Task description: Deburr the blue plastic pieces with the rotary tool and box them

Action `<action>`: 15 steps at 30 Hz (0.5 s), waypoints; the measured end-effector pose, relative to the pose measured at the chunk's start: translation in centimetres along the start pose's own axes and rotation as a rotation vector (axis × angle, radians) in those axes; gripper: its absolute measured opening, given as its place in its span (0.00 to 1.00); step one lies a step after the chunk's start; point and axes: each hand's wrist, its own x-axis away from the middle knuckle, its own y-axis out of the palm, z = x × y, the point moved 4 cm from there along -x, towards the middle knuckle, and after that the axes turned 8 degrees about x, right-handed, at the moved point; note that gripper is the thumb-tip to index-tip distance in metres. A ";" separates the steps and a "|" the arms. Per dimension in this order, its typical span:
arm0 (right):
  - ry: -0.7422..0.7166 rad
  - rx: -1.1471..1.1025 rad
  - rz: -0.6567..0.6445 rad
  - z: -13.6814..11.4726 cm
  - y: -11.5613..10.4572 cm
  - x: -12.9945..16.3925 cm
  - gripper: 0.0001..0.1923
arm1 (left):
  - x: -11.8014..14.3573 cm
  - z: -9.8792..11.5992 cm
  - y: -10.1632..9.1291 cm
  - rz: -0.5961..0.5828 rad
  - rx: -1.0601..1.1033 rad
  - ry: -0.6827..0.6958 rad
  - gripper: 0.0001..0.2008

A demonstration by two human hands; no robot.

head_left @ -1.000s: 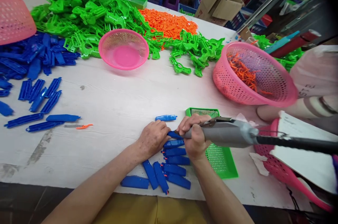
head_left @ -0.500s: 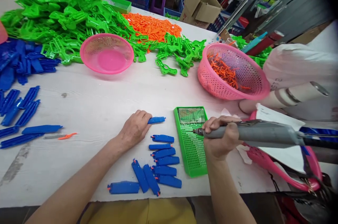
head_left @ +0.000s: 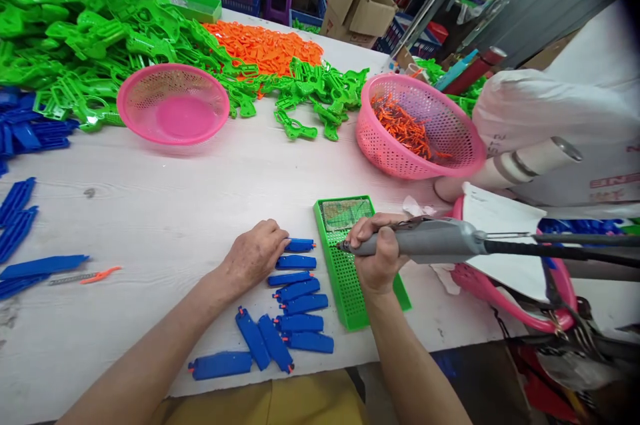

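My left hand [head_left: 256,253] is closed on one end of a small blue plastic piece [head_left: 301,245] with an orange bit at its end, held at the table top. My right hand [head_left: 379,253] wraps round a grey electric screwdriver [head_left: 437,242], a cable trailing from its rear. Its tip points left over a green perforated tray [head_left: 350,308], apart from the blue piece. Inside the tray's far end lies a greenish rectangular block [head_left: 346,213]. Several similar blue pieces [head_left: 304,323] lie in a column below my left hand, and a few others sit askew nearby.
A pink basket [head_left: 173,138] stands beyond my left hand, near heaped green plastic parts [head_left: 100,31] and orange parts [head_left: 265,48]. Another pink basket [head_left: 400,168] holds thin orange pieces. At left lie blue parts [head_left: 45,266] and an orange-tipped spring [head_left: 100,275].
The view has turned, so most of the scene sits further left. The screwdriver's tip is nearer the held blue piece, which has come closer to the column. Both hands keep their hold.
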 end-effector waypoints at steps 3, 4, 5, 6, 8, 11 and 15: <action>-0.010 -0.006 0.010 0.3 0.0 0.1 0.06 | 0.2 0.0 -0.1 0.046 0.013 0.004 0.10; -0.014 -0.013 0.010 0.3 0.0 0.1 0.06 | 0.3 0.0 -0.2 0.056 0.034 0.013 0.10; -0.016 -0.019 0.008 0.4 0.0 0.1 0.06 | 0.5 0.0 -0.3 0.057 0.054 0.022 0.10; -0.016 -0.023 0.006 0.4 0.0 0.1 0.06 | 0.6 -0.1 -0.3 0.050 0.072 0.032 0.11; -0.014 -0.025 0.005 0.3 0.0 0.2 0.06 | 0.8 -0.3 -0.3 0.026 0.092 0.045 0.13; -0.014 -0.021 0.002 0.0 0.1 0.3 0.07 | 0.9 -0.5 -0.3 0.001 0.097 0.053 0.13; -0.032 0.010 -0.001 -0.1 0.1 0.4 0.07 | 0.8 -0.4 -0.2 0.002 0.092 0.067 0.10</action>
